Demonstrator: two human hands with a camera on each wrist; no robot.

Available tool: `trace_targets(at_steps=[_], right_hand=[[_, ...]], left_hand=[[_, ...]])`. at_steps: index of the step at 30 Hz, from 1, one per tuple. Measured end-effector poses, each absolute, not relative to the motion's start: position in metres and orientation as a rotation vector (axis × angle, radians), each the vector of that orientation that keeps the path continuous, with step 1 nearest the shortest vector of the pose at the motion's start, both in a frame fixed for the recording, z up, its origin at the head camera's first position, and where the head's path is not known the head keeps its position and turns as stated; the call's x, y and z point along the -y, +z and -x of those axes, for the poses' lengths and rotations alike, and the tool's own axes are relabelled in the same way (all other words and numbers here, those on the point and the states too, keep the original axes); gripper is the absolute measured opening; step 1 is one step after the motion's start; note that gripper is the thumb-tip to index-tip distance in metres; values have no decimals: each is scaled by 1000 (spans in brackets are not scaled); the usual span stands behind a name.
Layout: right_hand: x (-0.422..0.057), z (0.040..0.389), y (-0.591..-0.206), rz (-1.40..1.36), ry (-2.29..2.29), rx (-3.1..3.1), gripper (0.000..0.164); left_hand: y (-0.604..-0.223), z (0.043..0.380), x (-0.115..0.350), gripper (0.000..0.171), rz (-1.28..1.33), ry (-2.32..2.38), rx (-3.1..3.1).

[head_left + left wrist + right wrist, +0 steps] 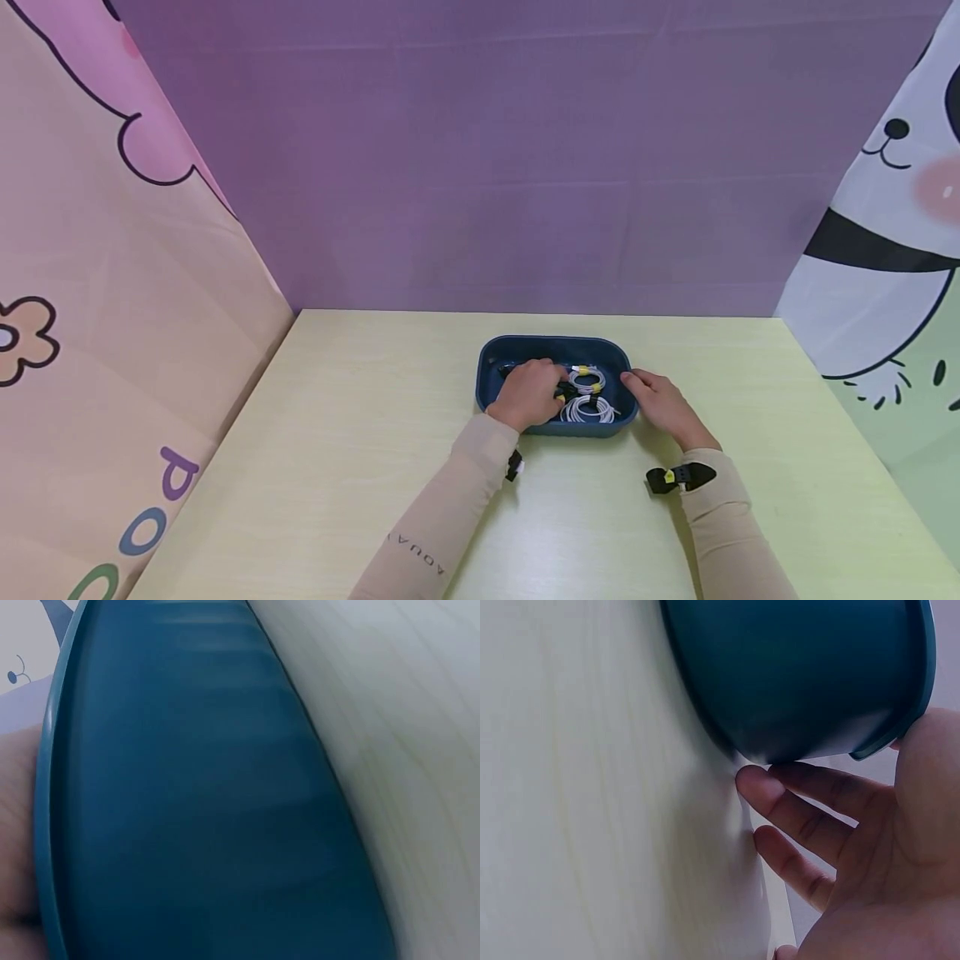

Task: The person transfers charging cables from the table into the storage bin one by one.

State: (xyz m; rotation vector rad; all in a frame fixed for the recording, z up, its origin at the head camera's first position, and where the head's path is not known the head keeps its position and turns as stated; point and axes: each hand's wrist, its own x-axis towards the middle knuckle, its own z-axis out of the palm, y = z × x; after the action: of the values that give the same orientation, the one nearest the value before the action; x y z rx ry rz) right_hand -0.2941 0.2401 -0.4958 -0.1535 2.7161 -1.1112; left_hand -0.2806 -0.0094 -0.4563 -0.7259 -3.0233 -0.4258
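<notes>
A dark blue plastic bin [551, 342] stands on the table, holding coiled cables. My left hand [528, 393] reaches in over the near rim, its fingers bent down by a black coiled cable [566, 390]. Whether they grip it cannot be told, since the fingertips are hidden. Right of that hand lie a white coiled cable with yellow ties [587, 380] and another white coiled cable [588, 409]. My right hand [663, 404] holds the bin's right end, thumb over the rim and fingers outside against the wall. The left wrist view is mostly filled by the bin's outer wall [195, 780].
The pale wood-grain table [337, 467] runs back to a purple cloth backdrop [465, 167]. Printed cloth hangs on the left [135, 333] and right [885, 325]. Each wrist carries a small black camera.
</notes>
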Motion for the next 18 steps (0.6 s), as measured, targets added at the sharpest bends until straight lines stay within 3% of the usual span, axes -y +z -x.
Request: trace_targets(at_steps=[18], right_hand=[[-235,287,-487,149,-1134,-2695,67]], left_hand=[[-462,285,9,36,707,-450,3054]])
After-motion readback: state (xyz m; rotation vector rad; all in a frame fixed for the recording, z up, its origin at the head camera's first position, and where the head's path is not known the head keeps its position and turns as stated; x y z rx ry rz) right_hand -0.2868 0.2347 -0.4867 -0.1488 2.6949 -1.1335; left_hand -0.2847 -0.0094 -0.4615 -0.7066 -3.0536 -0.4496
